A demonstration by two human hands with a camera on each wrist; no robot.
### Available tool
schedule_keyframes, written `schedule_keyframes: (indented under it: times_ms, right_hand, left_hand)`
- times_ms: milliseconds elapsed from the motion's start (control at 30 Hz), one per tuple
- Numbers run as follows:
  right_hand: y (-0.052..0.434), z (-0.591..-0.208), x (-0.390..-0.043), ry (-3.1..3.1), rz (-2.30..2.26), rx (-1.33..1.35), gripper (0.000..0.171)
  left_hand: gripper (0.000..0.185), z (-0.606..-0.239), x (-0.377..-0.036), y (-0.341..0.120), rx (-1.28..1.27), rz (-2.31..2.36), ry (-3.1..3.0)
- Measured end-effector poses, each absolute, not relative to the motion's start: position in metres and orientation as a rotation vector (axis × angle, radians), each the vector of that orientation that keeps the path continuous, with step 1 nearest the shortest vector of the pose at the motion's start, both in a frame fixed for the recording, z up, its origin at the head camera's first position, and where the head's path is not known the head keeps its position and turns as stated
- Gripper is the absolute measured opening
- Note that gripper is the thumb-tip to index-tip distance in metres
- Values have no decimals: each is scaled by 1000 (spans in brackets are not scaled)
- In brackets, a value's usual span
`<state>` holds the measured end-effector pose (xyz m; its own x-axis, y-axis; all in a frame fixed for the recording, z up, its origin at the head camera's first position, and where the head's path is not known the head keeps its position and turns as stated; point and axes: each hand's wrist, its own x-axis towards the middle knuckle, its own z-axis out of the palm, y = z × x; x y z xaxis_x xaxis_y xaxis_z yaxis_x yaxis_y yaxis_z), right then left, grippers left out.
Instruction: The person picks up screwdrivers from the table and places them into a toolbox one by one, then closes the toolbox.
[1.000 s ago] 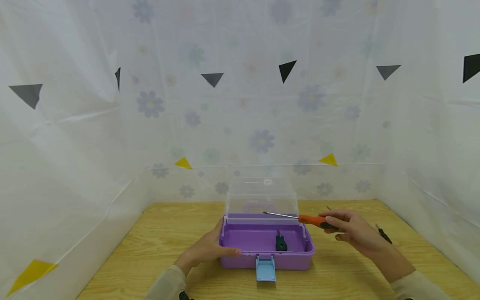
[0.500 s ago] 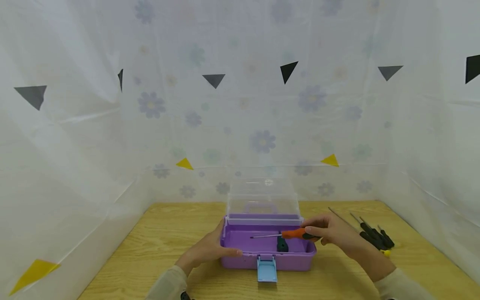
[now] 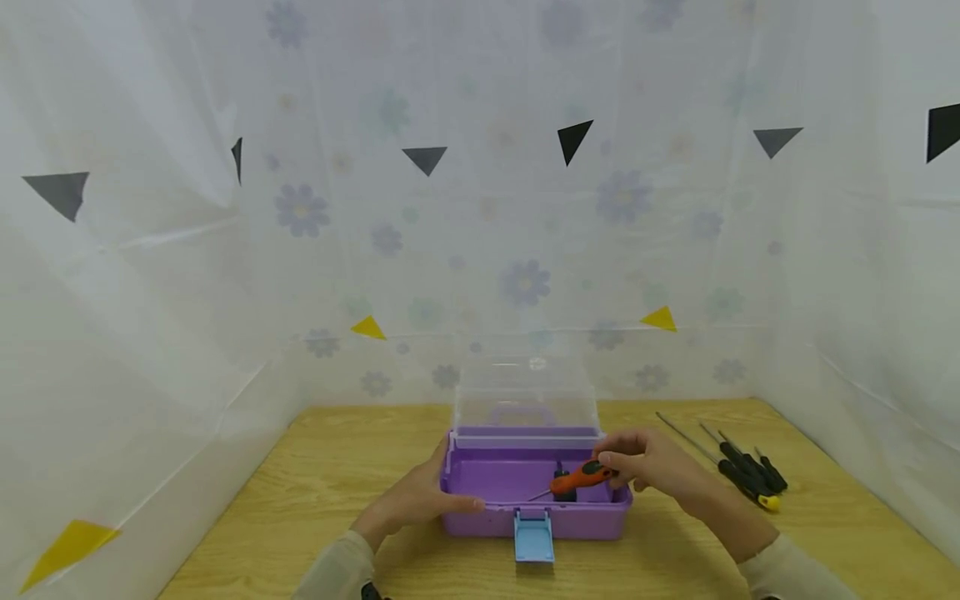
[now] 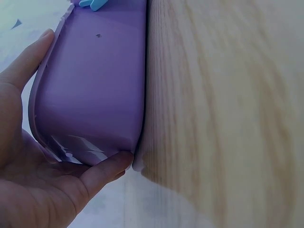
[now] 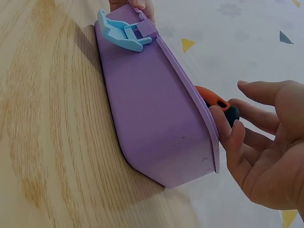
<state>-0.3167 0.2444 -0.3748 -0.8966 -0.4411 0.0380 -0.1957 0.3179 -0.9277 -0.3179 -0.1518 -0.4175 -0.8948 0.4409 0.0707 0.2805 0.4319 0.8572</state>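
Head view: touching the slanted orange screwdriver point(image 3: 576, 481) with the right hand point(image 3: 663, 471), over the right half of the purple box point(image 3: 585, 523); probably needing slow lowering to the box's floor (not rapping the dark tool point(image 3: 570, 496) there).

Left wrist: gripping the box's left end with the left hand point(image 4: 38, 190), likely steadying.

Right wrist: holding the thumb apart; not showing whether pinching or merely touching the handle.

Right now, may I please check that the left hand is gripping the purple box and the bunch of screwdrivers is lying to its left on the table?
Not quite: the head view shows the bunch of screwdrivers lying on the table to the right of the purple box.
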Motion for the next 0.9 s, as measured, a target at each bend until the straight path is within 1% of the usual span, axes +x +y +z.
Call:
schedule_keyframes:
  times_ms: [133,500,900]
  right_hand:
    - [245,-375,-317,2322,-1604,-595,39]
    - [246,-366,-313,2310,-1620,-583,40]
    - [244,-368,-310,2303,-1548,-648,38]
  left_hand:
    - [129,-416,-318,-152,639,1464,2514]
    - [127,-415,-319,-152,655,1482,2490]
    - [128,-414,-318,-151,649,1489,2480]
